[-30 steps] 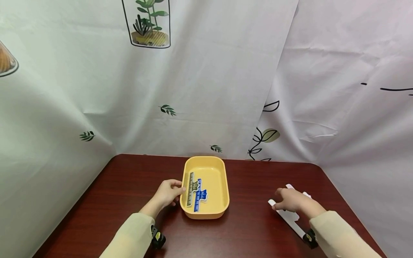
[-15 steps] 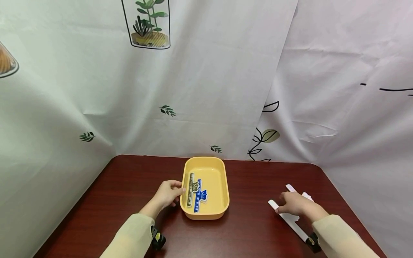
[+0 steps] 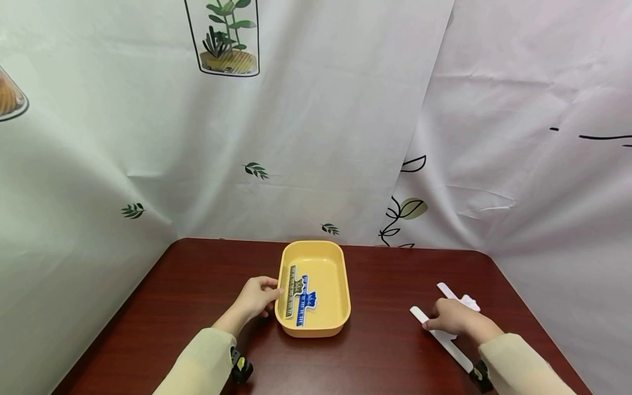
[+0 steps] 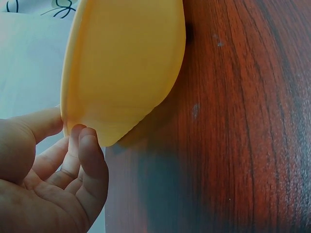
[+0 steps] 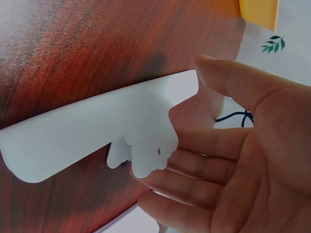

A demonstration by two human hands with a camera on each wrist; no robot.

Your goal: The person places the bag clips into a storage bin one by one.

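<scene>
My left hand [image 3: 257,299] pinches the left rim of a yellow tray [image 3: 332,318], thumb over the edge and fingers along the outer wall, as the left wrist view also shows. Inside the tray lie an olive ruler [image 3: 291,296] and a blue ruler [image 3: 302,307], each with a shaped tab. At the right, my right hand [image 3: 454,317] bends over a white ruler [image 5: 82,124]. In the right wrist view the thumb is at one end of its strip and the fingers curl about its paw-like tab. Part of this ruler is hidden in the head view.
A second white ruler [image 3: 446,290] with a shaped tab lies just beyond the right hand. The dark red wooden table [image 3: 375,351] meets a printed white cloth [image 3: 321,137] at the back and sides.
My right hand has shifted slightly right and toward me, its thumb coming in to the near white ruler and its fingers curling more. My left hand and the tray stay in place.
</scene>
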